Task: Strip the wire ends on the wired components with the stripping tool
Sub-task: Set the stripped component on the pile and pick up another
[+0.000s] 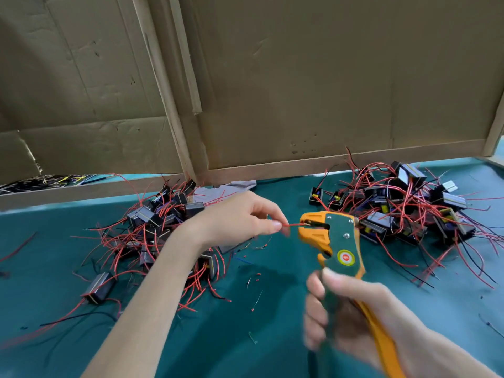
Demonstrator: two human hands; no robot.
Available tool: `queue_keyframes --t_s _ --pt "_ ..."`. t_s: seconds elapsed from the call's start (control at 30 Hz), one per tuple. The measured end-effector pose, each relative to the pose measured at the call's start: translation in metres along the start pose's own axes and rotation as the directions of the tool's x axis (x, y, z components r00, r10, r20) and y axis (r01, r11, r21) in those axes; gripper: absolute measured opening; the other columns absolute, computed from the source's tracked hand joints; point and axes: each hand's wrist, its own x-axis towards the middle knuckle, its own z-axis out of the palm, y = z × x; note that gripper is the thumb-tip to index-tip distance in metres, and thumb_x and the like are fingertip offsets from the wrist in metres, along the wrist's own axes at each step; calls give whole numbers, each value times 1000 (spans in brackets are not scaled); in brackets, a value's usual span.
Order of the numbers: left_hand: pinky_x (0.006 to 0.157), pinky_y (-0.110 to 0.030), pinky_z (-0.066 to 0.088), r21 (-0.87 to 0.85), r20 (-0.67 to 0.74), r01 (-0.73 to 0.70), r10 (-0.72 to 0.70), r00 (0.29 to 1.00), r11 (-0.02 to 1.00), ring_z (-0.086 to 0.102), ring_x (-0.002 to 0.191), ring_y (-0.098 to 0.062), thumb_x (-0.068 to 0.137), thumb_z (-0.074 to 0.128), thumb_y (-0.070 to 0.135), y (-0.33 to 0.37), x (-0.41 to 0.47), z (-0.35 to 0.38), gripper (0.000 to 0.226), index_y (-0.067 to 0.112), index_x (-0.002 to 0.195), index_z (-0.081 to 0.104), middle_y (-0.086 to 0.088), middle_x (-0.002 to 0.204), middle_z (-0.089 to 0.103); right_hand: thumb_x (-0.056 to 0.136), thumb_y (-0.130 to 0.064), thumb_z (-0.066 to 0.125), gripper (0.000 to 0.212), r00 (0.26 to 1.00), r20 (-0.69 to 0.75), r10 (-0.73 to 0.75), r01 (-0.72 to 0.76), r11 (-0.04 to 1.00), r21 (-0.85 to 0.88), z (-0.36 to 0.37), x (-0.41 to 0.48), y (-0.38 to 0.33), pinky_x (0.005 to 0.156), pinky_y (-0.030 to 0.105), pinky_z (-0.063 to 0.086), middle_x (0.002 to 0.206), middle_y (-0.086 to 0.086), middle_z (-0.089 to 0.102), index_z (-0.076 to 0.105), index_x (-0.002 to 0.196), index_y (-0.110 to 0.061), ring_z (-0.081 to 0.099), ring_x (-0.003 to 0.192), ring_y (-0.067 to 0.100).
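Observation:
My left hand [240, 218] pinches a thin red wire [291, 225] between thumb and forefinger, and the wire's free end sits in the jaws of the stripping tool [334, 240]. The tool is orange and green with a round red-and-yellow dial. My right hand [346, 312] grips its two handles from below, blurred by motion. The component this wire belongs to is hidden under my left hand. A pile of black wired components [152, 230] with red and black leads lies left of centre on the teal table [245, 336]; a second pile [403, 208] lies at the right.
Cardboard panels on a wooden frame [272, 91] stand along the back of the table. A grey cloth [221, 190] lies between the piles by the frame. Small red insulation scraps [257, 276] and wire bits are scattered in front of my hands.

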Motion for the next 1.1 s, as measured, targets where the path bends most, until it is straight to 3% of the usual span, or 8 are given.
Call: queue_keyframes --t_s 0.2,0.37,0.5,0.6,0.7,0.87,0.97,1.1 --pt "68 -15 40 -18 -542 -72 51 839 997 53 63 -3 95 56 16 11 17 -8 32 30 123 63 9 65 65 49 4 84 34 992 -116 -52 83 955 286 -19 17 -4 65 45 55 73 19 57 65 76 -3 61 64 36" --pt "70 -2 38 -53 -727 -335 193 659 941 57 64 -1 93 57 6 79 81 14 64 22 149 30 2 75 70 44 6 84 39 988 -152 34 12 956 293 -20 17 -1 65 46 55 74 19 56 63 76 -1 60 64 36" --pt "83 -37 53 -256 -653 -398 146 743 881 66 79 -25 92 55 -1 112 120 51 91 27 152 -8 -16 95 70 30 4 89 72 986 -159 45 -5 971 241 -17 13 -3 67 48 59 84 24 56 59 95 1 62 66 37" --pt "93 -44 49 -289 -364 -275 161 918 917 60 107 -33 89 61 2 106 122 70 113 43 141 -30 -26 136 47 28 4 90 79 986 -164 43 -5 974 226 -19 13 -7 68 49 59 89 26 55 59 100 2 63 68 38" --pt "100 -40 43 -150 -268 -199 154 951 968 53 115 -27 89 63 11 74 104 66 96 31 152 -7 -21 144 39 33 4 89 56 986 -161 45 0 964 267 -19 17 -5 64 46 57 76 20 55 62 82 0 60 63 36" --pt "99 -33 40 189 -514 233 -106 851 954 53 119 -25 90 45 1 -28 51 18 44 14 132 54 -11 130 57 45 4 85 37 988 -152 32 6 970 241 -21 19 -2 67 47 55 74 19 55 64 75 -1 60 65 37" --pt "94 -40 38 399 -564 562 -289 773 724 50 118 -30 86 47 3 -81 24 -2 46 21 127 58 -7 127 58 53 3 80 29 988 -153 28 7 975 222 -23 20 -2 69 47 55 75 19 55 62 76 -1 59 67 37" --pt "100 -43 29 459 -563 656 -375 736 599 42 125 -27 89 48 13 -124 13 -8 45 21 133 48 -3 133 52 50 3 81 30 988 -156 23 13 975 223 -23 20 -2 68 47 55 75 19 55 63 73 -1 59 67 37"
